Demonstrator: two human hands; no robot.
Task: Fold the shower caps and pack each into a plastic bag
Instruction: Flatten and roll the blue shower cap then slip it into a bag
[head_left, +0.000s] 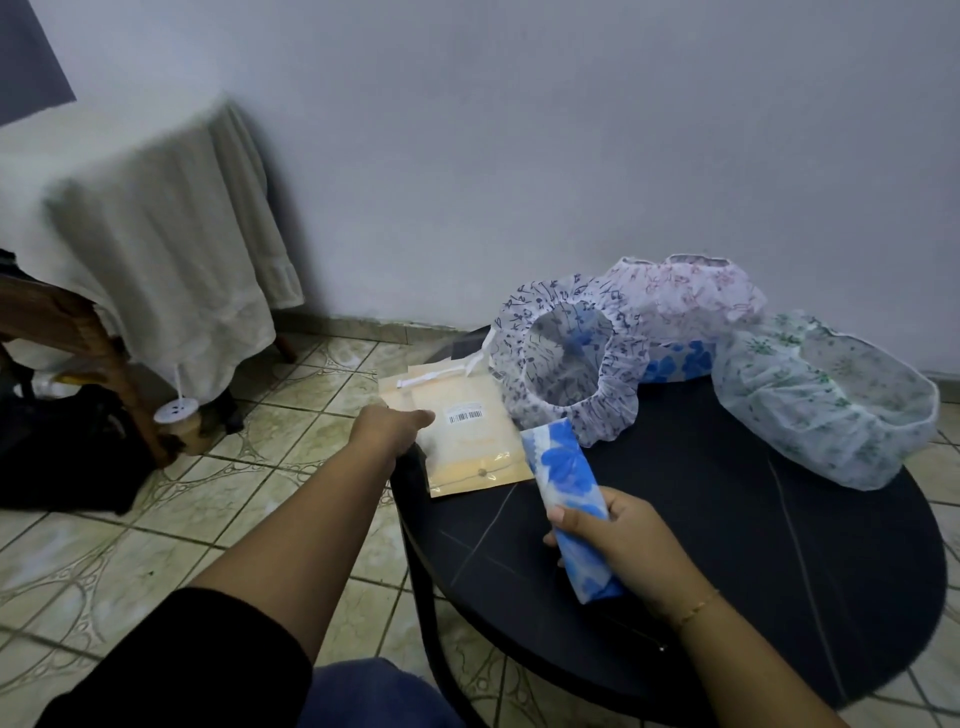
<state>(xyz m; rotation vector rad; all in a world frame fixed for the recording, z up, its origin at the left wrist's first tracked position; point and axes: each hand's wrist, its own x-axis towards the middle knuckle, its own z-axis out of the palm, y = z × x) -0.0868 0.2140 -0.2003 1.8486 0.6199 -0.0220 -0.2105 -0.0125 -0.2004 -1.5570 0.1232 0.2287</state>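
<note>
Left hand (390, 432) outstretched, fingers on plastic bag (470, 441), right hand (618, 545) gripping folded blue shower cap (569, 493)

From my remote feed, the white draped cloth (171, 249) is motion-blurred; the barcode label (465, 416) is too small to read; the left hand (387, 428) hides its own fingertips on the plastic bags (467, 447).

A folded shower cap (569, 512) — white with blue flowers, rolled into a narrow bundle — is held tilted above the table's near edge. Plastic bags (467, 434), flat, yellowish and stacked, lie at the table's left edge. Behind them three open caps rest on the table: a dark-printed one (569, 364), a pink-printed one (685, 301) and a green-printed one (826, 400).
</note>
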